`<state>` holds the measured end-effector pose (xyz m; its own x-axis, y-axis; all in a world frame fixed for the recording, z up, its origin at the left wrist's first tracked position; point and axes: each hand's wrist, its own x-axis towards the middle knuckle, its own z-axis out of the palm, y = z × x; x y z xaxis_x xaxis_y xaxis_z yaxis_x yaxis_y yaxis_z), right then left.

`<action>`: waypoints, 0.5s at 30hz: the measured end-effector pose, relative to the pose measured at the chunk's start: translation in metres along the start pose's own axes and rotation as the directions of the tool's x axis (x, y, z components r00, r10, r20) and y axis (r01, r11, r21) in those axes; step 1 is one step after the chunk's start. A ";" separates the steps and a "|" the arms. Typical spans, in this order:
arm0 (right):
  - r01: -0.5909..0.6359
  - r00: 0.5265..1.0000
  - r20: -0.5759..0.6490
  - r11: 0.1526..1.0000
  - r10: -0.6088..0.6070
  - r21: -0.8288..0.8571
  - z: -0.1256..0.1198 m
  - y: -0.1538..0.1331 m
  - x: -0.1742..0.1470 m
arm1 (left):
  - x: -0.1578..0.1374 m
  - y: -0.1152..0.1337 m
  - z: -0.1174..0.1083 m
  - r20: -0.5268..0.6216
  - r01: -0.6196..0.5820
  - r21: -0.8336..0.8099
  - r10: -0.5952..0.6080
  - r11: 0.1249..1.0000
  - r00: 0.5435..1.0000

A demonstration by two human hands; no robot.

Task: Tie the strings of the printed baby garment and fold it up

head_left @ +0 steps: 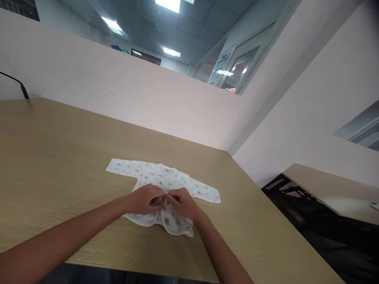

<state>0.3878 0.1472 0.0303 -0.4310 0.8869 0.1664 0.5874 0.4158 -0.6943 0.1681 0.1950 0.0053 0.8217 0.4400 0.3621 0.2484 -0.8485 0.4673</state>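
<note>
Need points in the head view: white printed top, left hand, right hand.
White printed top [175, 180]: head view, on the upper front below the collar.
Left hand [147, 198]: head view, on the back of the hand.
Right hand [184, 203]: head view, on the back of the hand.

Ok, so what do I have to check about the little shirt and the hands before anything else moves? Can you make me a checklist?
1. Shirt lying on the table: ok, it is spread out there.
2. Both sleeves stretched out to the sides: ok.
3. Collar at the end away from the person: ok.
4. Left hand and right hand together at the middle of the shirt's front: ok.
5. Front flaps meeting at the bottom: not ok, there is a gap below the hands.
6. Which exact bit each hand's grip is on: cannot tell, it is hidden.
</note>
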 end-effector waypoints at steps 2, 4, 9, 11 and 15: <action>0.050 0.999 0.021 0.998 -0.050 -0.032 0.002 0.002 0.000 | 0.000 0.000 -0.002 -0.004 0.020 0.022 -0.020 1.000 1.000; 0.108 0.994 0.021 0.993 -0.107 -0.055 0.003 0.004 0.000 | 0.000 0.000 -0.005 -0.006 0.042 0.031 -0.042 0.999 0.999; 0.140 0.990 -0.014 0.984 -0.142 -0.106 0.004 0.006 0.000 | -0.001 -0.002 -0.008 0.002 0.066 -0.004 -0.066 0.998 0.998; 0.137 0.990 -0.009 0.985 -0.139 -0.109 0.004 0.005 0.000 | -0.001 -0.004 -0.008 0.006 0.065 -0.009 -0.065 0.998 0.998; 0.131 0.991 -0.002 0.986 -0.132 -0.100 0.005 0.006 -0.001 | -0.002 -0.005 -0.009 0.006 0.049 -0.003 -0.049 0.999 0.999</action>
<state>0.3877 0.1479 0.0226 -0.5034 0.8247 0.2579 0.5915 0.5464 -0.5929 0.1606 0.2004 0.0090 0.8117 0.4790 0.3342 0.2865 -0.8252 0.4869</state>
